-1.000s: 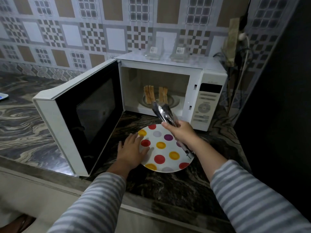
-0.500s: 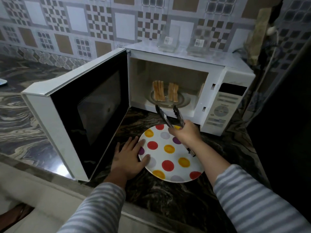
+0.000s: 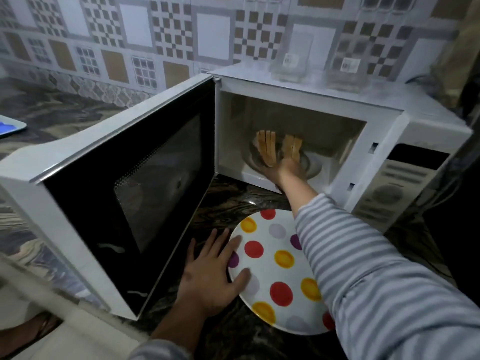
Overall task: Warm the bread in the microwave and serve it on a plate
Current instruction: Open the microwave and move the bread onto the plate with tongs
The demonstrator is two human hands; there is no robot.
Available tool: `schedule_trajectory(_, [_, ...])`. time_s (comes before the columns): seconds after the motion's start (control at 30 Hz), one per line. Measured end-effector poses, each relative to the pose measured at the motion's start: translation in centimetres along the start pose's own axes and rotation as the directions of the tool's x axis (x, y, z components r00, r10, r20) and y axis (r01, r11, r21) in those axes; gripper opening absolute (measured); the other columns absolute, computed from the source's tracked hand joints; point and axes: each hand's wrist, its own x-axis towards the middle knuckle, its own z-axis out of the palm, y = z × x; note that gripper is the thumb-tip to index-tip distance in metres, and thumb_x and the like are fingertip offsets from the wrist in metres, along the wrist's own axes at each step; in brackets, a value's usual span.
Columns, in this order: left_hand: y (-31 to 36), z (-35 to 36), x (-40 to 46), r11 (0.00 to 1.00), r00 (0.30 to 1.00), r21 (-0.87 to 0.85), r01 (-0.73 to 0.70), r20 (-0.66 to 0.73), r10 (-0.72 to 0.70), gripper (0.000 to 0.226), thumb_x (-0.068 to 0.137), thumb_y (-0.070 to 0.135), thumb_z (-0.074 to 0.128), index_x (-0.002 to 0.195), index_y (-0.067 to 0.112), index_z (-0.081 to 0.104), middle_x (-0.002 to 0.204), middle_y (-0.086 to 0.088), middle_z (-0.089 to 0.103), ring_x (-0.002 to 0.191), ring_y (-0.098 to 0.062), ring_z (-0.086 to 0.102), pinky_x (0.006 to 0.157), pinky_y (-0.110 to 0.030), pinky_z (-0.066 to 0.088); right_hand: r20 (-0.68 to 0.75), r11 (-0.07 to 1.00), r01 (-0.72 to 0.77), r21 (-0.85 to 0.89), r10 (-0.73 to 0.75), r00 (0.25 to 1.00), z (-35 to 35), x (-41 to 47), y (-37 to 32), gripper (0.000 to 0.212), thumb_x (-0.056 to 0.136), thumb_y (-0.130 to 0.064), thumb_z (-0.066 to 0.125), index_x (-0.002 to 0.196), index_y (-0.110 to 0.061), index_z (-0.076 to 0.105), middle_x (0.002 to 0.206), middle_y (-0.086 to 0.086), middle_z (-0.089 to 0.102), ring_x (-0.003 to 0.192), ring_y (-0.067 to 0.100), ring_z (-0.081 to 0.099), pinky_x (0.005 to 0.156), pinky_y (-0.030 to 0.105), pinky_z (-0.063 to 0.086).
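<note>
Patterned tile wall (image 3: 135, 35), dark marbled stone counter (image 3: 65, 110), dim light

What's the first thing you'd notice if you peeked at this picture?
Probably the white plate with bright red, yellow and purple dots, lying on the dark counter in front of the microwave. The left hand rests on its edge. Behind it, the right hand reaches into the open microwave toward the upright bread slices.

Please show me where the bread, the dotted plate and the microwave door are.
bread (image 3: 267, 149): head view, on the left group of slices.
dotted plate (image 3: 267, 266): head view, on its bare white middle.
microwave door (image 3: 145, 183): head view, on its dark window.
</note>
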Motion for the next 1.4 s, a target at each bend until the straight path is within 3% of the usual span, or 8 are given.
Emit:
schedule_trajectory(0.07, [0.0,0.0,0.0,1.0,1.0,0.0,-0.002,0.003,0.002,0.078,0.075,0.078,0.008,0.147,0.05,-0.004,0.158,0.02,-0.006,0.139,0.001,-0.018,0.116,-0.044,-0.014,-0.033,0.999,0.023,-0.045,-0.025,0.999,0.7,1.3,0.0,0.06,0.084,-0.053,0.061,0.131,-0.016,0.053,0.13,0.012,0.057,0.122,0.037,0.051,0.104,0.047,0.041])
schedule_trajectory(0.17, [-0.2,0.1,0.1,1.0,1.0,0.002,-0.007,-0.004,0.007,0.077,0.077,0.078,0.01,0.147,0.049,-0.004,0.159,0.018,-0.004,0.144,-0.004,-0.013,0.116,-0.045,-0.014,-0.119,0.974,0.135,-0.184,-0.158,0.98,1.1,1.6,-0.3,0.06,0.097,-0.041,0.036,0.153,-0.027,0.017,0.158,0.01,0.021,0.147,0.033,0.005,0.119,0.046,0.008])
schedule_trajectory(0.27, [-0.4,0.4,0.1,1.0,1.0,0.005,-0.017,-0.017,0.017,0.077,0.078,0.078,0.014,0.148,0.048,-0.001,0.159,0.017,0.0,0.146,-0.007,-0.01,0.116,-0.045,-0.012,-0.112,0.98,0.111,-0.163,-0.13,0.985,1.1,1.6,-0.4,0.05,0.099,-0.026,0.042,0.143,-0.003,0.037,0.15,0.014,0.035,0.141,0.03,0.027,0.114,0.034,0.022])
schedule_trajectory(0.4, [-0.4,0.5,0.1,1.0,0.999,0.003,-0.017,-0.029,0.017,0.078,0.077,0.077,0.015,0.148,0.048,0.003,0.16,0.017,0.002,0.146,-0.006,-0.009,0.116,-0.044,-0.012,-0.064,0.99,0.088,-0.108,-0.095,0.993,0.9,1.4,0.2,0.048,0.094,-0.029,0.051,0.135,-0.005,0.049,0.137,0.014,0.052,0.123,0.034,0.051,0.095,0.034,0.044])
schedule_trajectory(0.6, [-0.3,0.4,0.1,1.0,1.0,0.016,-0.013,-0.02,0.013,0.082,0.074,0.078,0.009,0.149,0.046,0.005,0.159,0.017,0.002,0.147,-0.007,-0.007,0.116,-0.045,-0.01,-0.082,0.986,0.117,-0.121,-0.128,0.988,-0.8,-1.4,3.0,0.054,0.09,-0.048,0.055,0.127,-0.009,0.054,0.119,0.015,0.063,0.105,0.038,0.059,0.085,0.04,0.049])
schedule_trajectory(0.83, [0.1,0.2,0.3,0.999,0.999,0.049,0.0,0.038,-0.002,0.088,0.068,0.079,0.004,0.149,0.044,0.005,0.16,0.016,0.001,0.146,-0.008,-0.007,0.116,-0.047,-0.008,-0.064,0.977,0.191,-0.089,-0.197,0.978,-3.2,-10.6,9.0,0.041,0.085,-0.052,0.06,0.106,-0.017,0.063,0.097,0.005,0.068,0.091,0.03,0.063,0.069,0.033,0.048])
schedule_trajectory(1.13, [0.5,0.1,0.0,0.997,0.998,0.072,0.008,0.056,-0.012,0.095,0.063,0.079,0.003,0.15,0.041,0.008,0.16,0.013,0.002,0.147,-0.011,-0.004,0.117,-0.05,-0.002,0.03,0.971,0.187,-0.148,-0.184,0.982,-2.3,-21.4,14.8,0.055,0.086,-0.053,0.06,0.126,-0.015,0.054,0.109,0.006,0.066,0.1,0.028,0.062,0.076,0.032,0.048])
schedule_trajectory(1.4, [0.4,0.1,0.0,0.995,0.997,0.093,0.02,0.072,-0.027,0.087,0.071,0.076,0.011,0.151,0.04,0.008,0.16,0.013,0.001,0.147,-0.012,-0.003,0.117,-0.049,-0.002,0.008,0.952,0.193,-0.239,-0.197,0.98,-1.7,-24.2,15.3,0.055,0.087,-0.051,0.059,0.13,-0.018,0.05,0.109,0.006,0.066,0.098,0.03,0.063,0.064,0.028,0.04])
